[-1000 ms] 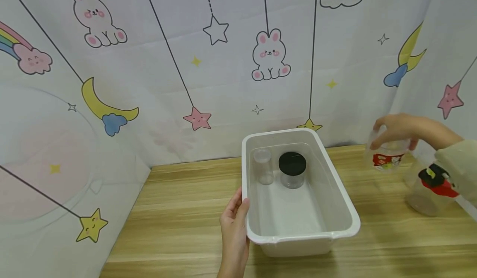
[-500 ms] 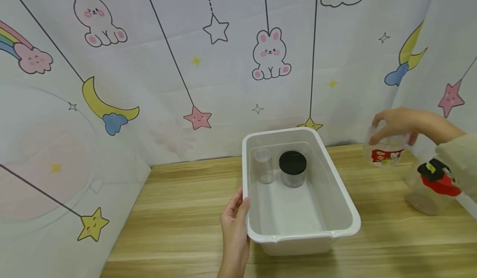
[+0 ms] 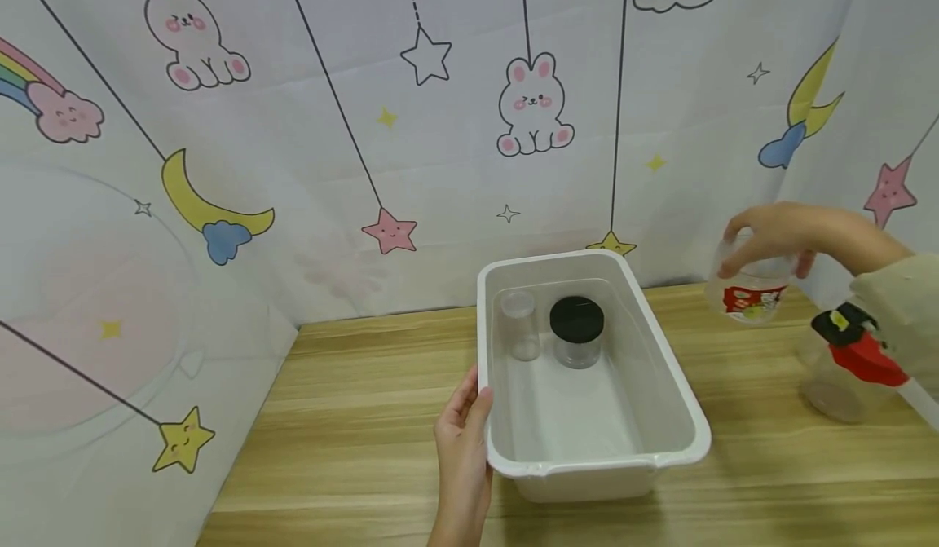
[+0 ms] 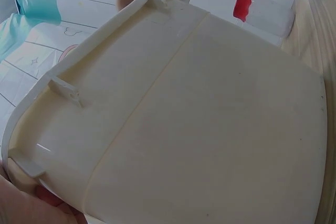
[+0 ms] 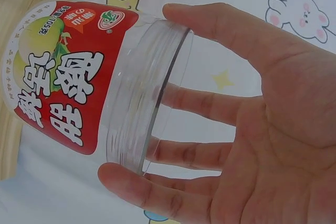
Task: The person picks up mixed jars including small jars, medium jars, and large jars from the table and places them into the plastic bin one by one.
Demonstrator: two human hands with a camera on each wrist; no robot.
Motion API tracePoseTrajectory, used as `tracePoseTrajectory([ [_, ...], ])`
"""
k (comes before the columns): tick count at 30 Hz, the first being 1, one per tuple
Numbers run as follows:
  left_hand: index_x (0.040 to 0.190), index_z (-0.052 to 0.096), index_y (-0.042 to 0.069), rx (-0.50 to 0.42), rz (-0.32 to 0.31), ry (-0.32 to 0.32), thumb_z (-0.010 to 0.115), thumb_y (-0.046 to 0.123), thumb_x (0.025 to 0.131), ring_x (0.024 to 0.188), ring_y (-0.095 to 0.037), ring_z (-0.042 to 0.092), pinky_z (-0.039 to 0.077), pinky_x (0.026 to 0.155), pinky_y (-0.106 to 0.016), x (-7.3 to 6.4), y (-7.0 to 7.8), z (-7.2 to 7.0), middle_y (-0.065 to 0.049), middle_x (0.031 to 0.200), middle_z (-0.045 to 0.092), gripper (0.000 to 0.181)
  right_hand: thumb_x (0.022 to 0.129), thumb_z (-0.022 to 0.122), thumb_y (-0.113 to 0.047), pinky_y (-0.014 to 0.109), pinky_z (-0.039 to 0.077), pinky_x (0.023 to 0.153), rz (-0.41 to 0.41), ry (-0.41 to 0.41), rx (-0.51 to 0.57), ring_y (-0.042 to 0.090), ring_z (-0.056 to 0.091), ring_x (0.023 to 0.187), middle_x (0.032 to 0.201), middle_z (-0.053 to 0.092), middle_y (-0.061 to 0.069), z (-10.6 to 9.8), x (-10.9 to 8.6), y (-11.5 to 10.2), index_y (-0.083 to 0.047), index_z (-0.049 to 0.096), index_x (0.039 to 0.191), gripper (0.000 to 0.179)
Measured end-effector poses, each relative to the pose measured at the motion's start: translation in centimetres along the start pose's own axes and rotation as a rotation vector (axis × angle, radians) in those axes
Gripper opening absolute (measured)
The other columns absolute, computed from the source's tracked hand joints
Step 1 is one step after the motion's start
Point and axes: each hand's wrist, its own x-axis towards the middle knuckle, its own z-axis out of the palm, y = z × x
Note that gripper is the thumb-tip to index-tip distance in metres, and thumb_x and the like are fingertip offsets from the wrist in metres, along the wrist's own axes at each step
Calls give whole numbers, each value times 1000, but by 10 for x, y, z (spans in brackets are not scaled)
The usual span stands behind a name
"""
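My left hand (image 3: 462, 441) grips the left edge of a white plastic bin (image 3: 682, 408), its thumb beside the rim. Inside the bin, toward the back, stand a slim clear cylinder (image 3: 520, 327) and a clear jar with a black lid (image 3: 576, 327). Off to the right, my right hand (image 3: 781, 233) holds a clear jar with a red label (image 3: 754, 302) from above. The right wrist view shows thumb and fingers spread around the clear rim end of that labelled jar (image 5: 58, 77). It is raised above the table.
A clear jar with a red top (image 3: 844, 388) stands on the wooden table (image 3: 352, 425) beneath my right wrist, partly covered by the sleeve and a black wrist camera (image 3: 844, 324). A cloth printed with rabbits and stars (image 3: 455, 164) hangs behind the table.
My right hand has risen slightly and shifted a little left with the labelled jar. The left hand and the bin stay where they were.
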Motion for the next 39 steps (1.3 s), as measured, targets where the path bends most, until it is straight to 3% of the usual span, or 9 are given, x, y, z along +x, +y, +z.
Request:
tracePoseTrajectory([
  [16, 141, 51, -5, 9, -20, 12, 55, 5, 101, 118, -20, 58, 52, 94, -28, 1, 1, 0, -19, 135, 57, 41, 82, 79, -45, 46, 59, 59, 6, -23, 14, 54, 53, 93, 126, 39, 43, -3, 7, -17, 9, 43, 133, 82],
  [39, 142, 49, -5, 6, -25, 2, 55, 6, 101, 121, -21, 57, 51, 95, -28, 0, 0, -1, -23, 140, 52, 43, 85, 77, -41, 45, 59, 58, -31, -16, -21, 49, 57, 87, 124, 43, 41, -15, 3, -40, 7, 45, 131, 74],
])
